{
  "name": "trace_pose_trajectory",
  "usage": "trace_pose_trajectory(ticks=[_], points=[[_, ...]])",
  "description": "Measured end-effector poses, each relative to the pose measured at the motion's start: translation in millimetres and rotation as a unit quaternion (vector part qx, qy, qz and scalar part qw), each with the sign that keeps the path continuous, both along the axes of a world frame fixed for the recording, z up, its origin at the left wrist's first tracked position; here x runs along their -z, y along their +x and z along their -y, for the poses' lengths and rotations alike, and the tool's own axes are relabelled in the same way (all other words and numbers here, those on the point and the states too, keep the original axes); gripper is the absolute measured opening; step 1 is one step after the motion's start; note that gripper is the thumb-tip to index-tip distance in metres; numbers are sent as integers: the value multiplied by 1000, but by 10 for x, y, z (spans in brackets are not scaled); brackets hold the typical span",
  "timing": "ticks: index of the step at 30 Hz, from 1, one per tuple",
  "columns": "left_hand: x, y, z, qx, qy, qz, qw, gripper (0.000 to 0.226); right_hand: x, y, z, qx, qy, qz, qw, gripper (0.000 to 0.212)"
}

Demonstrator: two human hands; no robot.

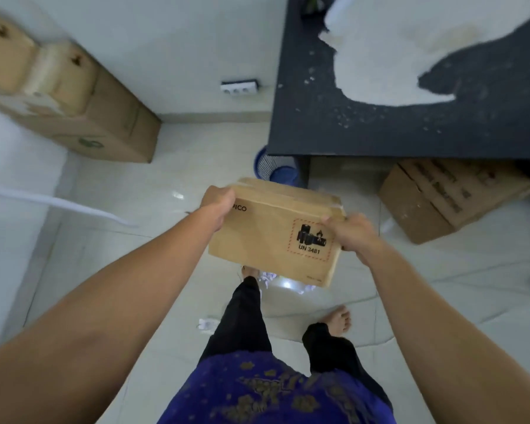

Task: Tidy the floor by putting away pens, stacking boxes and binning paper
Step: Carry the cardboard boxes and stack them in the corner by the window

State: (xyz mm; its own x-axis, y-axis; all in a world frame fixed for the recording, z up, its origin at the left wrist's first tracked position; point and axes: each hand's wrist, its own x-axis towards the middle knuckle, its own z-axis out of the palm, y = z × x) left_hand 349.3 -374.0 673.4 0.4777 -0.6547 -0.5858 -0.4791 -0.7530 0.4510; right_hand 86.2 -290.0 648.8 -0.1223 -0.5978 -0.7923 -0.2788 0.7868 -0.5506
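Boxes are the part of the task in hand: a small brown box (276,231) is held in the air above the floor (166,240), with the left hand (216,209) gripping its far left corner and the right hand (352,232) gripping its right edge, fingers curled round the cardboard on both sides. It has not yet been stacked. A pile of large boxes (74,105) is seen against the wall at the far left, and another box (450,197) lies tilted on the floor under the table (380,133) at the right; either may be judged a likely place for stacking. Crumpled paper (270,278) is partly hidden just below the held box, and another scrap (207,324) lies near the left leg, so binning is judged unfinished. A blue bin (276,168) stands by the table's near left corner. No pens can be made out, so that part cannot be judged.
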Motion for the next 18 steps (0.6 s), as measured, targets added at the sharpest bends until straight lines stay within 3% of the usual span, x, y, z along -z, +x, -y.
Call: trace_pose_trajectory(ticks=[3, 10, 14, 18], points=[[-395, 430, -20, -35, -20, 5, 999, 28, -283, 356, 190, -71, -19, -13, 997, 44], [-1339, 1286, -131, -104, -104, 7, 989, 45, -1000, 1120, 639, -205, -89, 1, 975, 39], [-1843, 1693, -224, -137, -174, -10, 975, 34, -1530, 1513, 924, -254, -160, -4, 954, 33], [-2265, 2052, -225, -174, -237, -32, 955, 39, -2028, 1823, 1229, -285, -244, -9, 927, 33]])
